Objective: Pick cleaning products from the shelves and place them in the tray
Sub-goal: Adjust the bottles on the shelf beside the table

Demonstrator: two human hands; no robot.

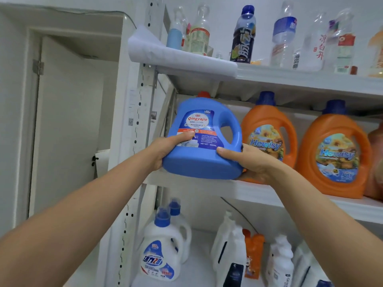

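The blue jug [199,162] has a red cap [204,94] and a blue-and-white label crossed by an orange-red band. To its right are orange jugs [267,114] — dark blue caps, sunflower-patterned labels. Lower down are white bottles [159,235] with blue caps and an orange pouch [253,245]. The shelves [259,192] are white.

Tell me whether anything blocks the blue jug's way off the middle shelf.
Nothing visible does. The left hand and right hand hold the blue jug at the shelf's front edge; the nearest orange jug stands beside it, not in front. The tray is out of view.
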